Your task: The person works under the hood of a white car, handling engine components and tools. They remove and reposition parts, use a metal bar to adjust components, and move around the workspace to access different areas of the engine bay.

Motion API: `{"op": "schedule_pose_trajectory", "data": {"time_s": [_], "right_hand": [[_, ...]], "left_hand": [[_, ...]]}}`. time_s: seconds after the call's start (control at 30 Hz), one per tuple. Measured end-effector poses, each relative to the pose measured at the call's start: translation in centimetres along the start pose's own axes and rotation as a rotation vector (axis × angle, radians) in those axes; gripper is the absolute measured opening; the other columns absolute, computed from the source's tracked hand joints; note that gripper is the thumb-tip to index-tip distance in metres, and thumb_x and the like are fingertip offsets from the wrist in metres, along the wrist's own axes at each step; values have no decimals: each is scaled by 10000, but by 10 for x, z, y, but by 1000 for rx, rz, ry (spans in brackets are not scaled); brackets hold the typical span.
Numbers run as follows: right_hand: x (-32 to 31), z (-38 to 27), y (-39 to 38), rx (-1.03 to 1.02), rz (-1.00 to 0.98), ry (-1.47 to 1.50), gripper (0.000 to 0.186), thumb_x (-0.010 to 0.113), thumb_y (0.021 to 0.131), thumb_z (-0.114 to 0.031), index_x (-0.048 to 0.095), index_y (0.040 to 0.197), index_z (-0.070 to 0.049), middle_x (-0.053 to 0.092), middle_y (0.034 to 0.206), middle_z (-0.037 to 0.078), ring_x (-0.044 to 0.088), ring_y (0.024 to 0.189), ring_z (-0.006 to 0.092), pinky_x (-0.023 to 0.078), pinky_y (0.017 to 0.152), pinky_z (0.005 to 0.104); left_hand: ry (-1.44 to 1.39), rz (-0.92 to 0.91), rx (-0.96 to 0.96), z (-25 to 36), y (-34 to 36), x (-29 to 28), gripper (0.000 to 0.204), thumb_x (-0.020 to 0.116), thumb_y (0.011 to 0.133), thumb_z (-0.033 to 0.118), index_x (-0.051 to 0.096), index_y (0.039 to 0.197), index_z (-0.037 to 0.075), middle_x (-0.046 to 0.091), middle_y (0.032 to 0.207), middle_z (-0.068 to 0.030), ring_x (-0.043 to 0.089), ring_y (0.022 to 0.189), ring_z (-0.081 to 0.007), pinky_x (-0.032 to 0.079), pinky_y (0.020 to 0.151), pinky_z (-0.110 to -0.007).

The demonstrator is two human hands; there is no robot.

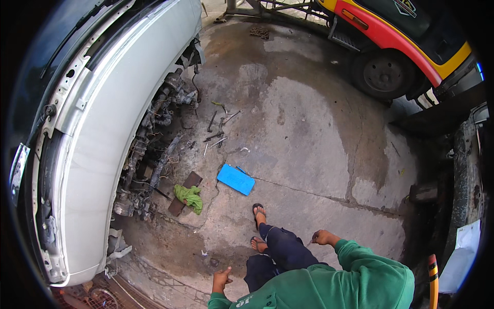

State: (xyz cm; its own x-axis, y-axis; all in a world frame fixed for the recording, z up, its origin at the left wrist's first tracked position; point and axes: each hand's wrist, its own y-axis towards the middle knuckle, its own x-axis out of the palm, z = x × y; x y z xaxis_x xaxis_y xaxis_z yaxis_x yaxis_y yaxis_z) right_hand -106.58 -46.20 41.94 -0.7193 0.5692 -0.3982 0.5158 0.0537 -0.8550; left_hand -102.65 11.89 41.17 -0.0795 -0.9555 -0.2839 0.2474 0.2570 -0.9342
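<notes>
My left hand [221, 280] hangs at my side, away from any object, its thumb and a finger apart. On my other side, my right hand [324, 237] is held beside my thigh with its fingers curled; a tiny pale bit shows at the fingertips, too small to name. A flat blue case [235, 179] lies on the concrete ahead of my feet, with a dark slim tool [241, 170] along its far edge. Left of the case, a crumpled green cloth [189, 198] rests partly over a brown plate [192, 179]. Several hand tools [215, 135] are scattered farther ahead.
A white vehicle front [103, 134] fills the left, its mechanical parts [154, 134] exposed underneath. At the far right stands a red and yellow truck [381, 46]. A striped post [433, 280] rises at the lower right. Chain [259, 33] lies on the far floor.
</notes>
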Motion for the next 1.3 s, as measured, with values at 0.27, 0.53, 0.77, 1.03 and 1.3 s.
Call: {"op": "schedule_pose_trajectory", "data": {"time_s": [0.27,0.53,0.77,1.03,1.3], "right_hand": [[-117,53,-28,132,154,629,310,705,915,-234,710,1122,-3,729,934,113,708,784,214,560,639,355],[-241,230,6,347,208,920,225,691,925,-193,694,1041,0,707,843,102,675,679,217,523,551,366],[-438,327,20,329,271,846,255,669,948,-215,665,1095,-7,705,855,119,680,669,241,536,555,389],[-663,289,115,215,462,1020,253,658,967,-214,660,1129,-19,711,929,89,686,745,209,549,615,351],[-798,274,156,124,159,738,270,647,973,-199,665,1162,-8,719,918,110,691,741,224,548,627,353]], "left_hand": [[277,-190,-68,10,-18,58,389,754,849,106,684,1229,60,659,910,-50,579,586,-182,622,581,-401],[453,-344,-44,192,-61,225,421,740,838,85,660,1251,67,675,901,-68,621,616,-193,610,583,-387],[403,-406,401,458,-140,422,655,739,908,224,471,1490,87,726,1103,-151,726,902,-263,586,753,-420],[574,-529,136,580,-96,510,725,697,930,412,421,1535,125,668,1297,-115,690,1052,-260,557,884,-464],[1108,-476,274,644,61,517,578,694,917,350,555,1421,103,720,1154,-115,719,941,-266,582,719,-439]]}}
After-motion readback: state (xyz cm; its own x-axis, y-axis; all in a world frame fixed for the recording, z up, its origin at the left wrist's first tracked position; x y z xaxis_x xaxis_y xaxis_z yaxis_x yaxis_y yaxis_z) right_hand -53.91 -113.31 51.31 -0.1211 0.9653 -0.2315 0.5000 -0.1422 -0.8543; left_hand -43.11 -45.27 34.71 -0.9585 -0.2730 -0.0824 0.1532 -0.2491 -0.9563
